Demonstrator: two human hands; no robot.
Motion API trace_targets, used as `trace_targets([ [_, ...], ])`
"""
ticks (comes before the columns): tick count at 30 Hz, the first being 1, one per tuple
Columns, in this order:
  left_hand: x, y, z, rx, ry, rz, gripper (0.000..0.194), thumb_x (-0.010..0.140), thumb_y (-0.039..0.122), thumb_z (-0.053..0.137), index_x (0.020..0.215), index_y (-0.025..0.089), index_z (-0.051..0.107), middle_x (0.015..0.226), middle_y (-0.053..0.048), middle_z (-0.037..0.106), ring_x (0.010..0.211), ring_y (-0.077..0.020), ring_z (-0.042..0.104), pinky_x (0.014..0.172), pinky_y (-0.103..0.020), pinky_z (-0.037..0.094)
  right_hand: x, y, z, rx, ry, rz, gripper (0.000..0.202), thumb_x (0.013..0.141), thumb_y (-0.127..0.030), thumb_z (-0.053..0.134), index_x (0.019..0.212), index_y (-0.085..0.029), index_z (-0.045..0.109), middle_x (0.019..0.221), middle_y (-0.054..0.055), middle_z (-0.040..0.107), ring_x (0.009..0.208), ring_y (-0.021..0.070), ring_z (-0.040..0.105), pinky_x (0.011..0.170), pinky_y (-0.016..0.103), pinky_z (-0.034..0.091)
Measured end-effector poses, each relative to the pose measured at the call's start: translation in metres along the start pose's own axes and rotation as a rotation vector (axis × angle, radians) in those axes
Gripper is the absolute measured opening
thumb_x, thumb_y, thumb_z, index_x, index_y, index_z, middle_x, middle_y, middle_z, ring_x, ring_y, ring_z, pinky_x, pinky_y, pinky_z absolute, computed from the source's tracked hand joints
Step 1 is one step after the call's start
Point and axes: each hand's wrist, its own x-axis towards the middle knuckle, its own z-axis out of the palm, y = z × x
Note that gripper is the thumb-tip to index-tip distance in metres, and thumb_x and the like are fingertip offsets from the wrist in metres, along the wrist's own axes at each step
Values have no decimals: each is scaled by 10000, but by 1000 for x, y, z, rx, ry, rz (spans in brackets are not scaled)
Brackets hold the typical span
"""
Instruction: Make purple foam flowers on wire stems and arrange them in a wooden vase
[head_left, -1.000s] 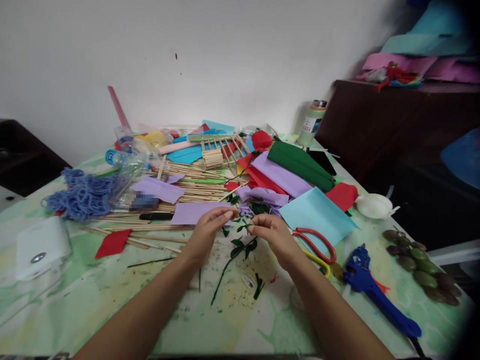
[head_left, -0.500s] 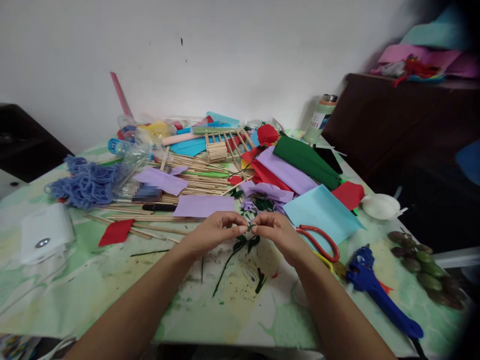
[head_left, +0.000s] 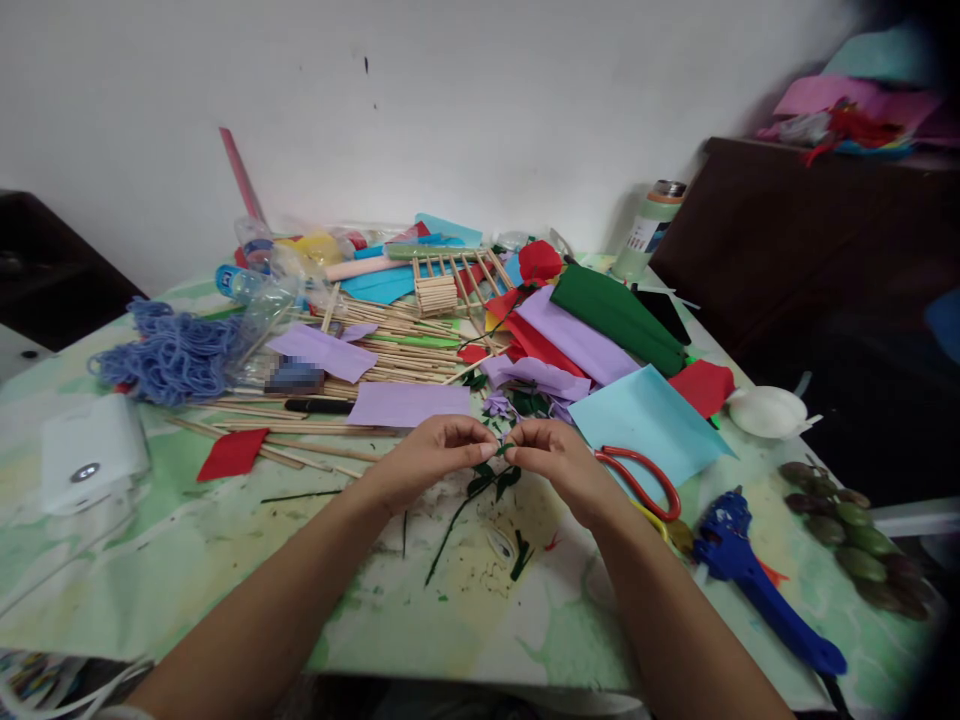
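My left hand [head_left: 435, 455] and my right hand [head_left: 553, 462] meet over the front middle of the table. Both pinch a small dark green paper piece [head_left: 505, 449] between thumb and fingertips, each from its own side. Its shape is partly hidden by the fingers. Just below them, a thin dark green stem [head_left: 451, 533] with green leaves [head_left: 508, 482] slants down to the left; I cannot tell whether it joins the pinched piece. Past the fingertips lie small purple paper flowers [head_left: 496, 404] and more dark green leaves. Short green offcuts [head_left: 520, 556] lie nearer me.
Right of my hands are red-handled scissors [head_left: 643, 480], a blue glue gun [head_left: 750, 575], light blue paper [head_left: 651, 425] and grapes [head_left: 847, 530]. Behind lie wooden sticks [head_left: 409, 365], a purple paper strip [head_left: 409, 405] and rolled green paper [head_left: 619, 318]. Blue-purple yarn [head_left: 176, 355] sits left.
The camera view has shifted slightly. Both hands keep pinching the green piece, with only slight finger movement, and the things on the table lie as before.
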Motion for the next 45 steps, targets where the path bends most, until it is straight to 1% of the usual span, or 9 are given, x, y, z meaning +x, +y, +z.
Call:
trace_targets([
  [8, 2, -2, 0, 71, 41, 11, 182, 740, 315, 664, 818, 151, 678, 841, -40, 638, 797, -146, 542, 743, -261, 406, 0, -1, 1, 38, 26, 10, 161, 658, -299, 600, 672, -139, 596, 614, -14, 508, 613, 128, 446, 618, 270, 336],
  [14, 3, -1, 3, 31, 132, 18, 172, 726, 297, 671, 800, 142, 675, 807, -38, 649, 773, -139, 548, 740, -257, 412, 1, 0, 3, 78, 91, -33, 242, 718, -375, 589, 681, -137, 620, 641, 3, 546, 650, 141, 476, 650, 276, 352],
  [19, 4, -3, 4, 19, 217, 40, 187, 712, 312, 684, 799, 146, 668, 789, -26, 642, 757, -131, 544, 728, -249, 411, 1, 2, 6, 113, 112, -31, 169, 684, -307, 581, 659, -146, 625, 651, 11, 575, 708, 164, 526, 705, 285, 379],
  [22, 4, -3, 4, 41, 264, 56, 198, 713, 319, 682, 806, 145, 663, 795, -28, 640, 769, -136, 545, 736, -251, 411, 1, 3, 7, 97, 146, -29, 189, 694, -333, 596, 667, -147, 615, 645, 4, 561, 683, 154, 515, 676, 277, 383],
  [26, 4, -4, 4, 121, 255, 109, 201, 739, 333, 655, 814, 147, 660, 816, -39, 642, 799, -154, 554, 761, -268, 417, 2, 5, 9, 18, 154, -33, 269, 676, -402, 658, 698, -140, 600, 640, -4, 536, 604, 124, 463, 581, 252, 363],
  [31, 4, -4, 4, 200, 243, 134, 192, 759, 336, 631, 812, 155, 660, 831, -45, 650, 819, -169, 567, 785, -278, 421, 4, 6, 12, 12, 168, -30, 305, 664, -418, 681, 739, -131, 612, 667, 8, 561, 594, 119, 478, 564, 244, 371],
  [38, 3, -3, 6, 281, 250, 165, 185, 772, 334, 614, 809, 159, 663, 849, -51, 664, 839, -180, 583, 803, -281, 425, 5, 8, 12, -44, 187, -25, 226, 680, -358, 632, 695, -133, 621, 617, -3, 549, 558, 109, 447, 543, 243, 351],
  [41, 3, 0, 7, 338, 259, 185, 168, 773, 314, 612, 793, 156, 665, 847, -51, 666, 837, -178, 586, 811, -280, 422, 5, 10, 12, -33, 174, -34, 193, 677, -325, 618, 684, -133, 630, 612, -3, 553, 559, 109, 445, 549, 245, 348],
  [45, 3, 1, 7, 364, 273, 188, 167, 772, 311, 612, 788, 152, 662, 845, -51, 664, 835, -177, 585, 810, -278, 417, 3, 11, 11, 23, 212, -30, 151, 651, -293, 637, 666, -142, 635, 616, -3, 564, 578, 121, 469, 580, 258, 371],
])
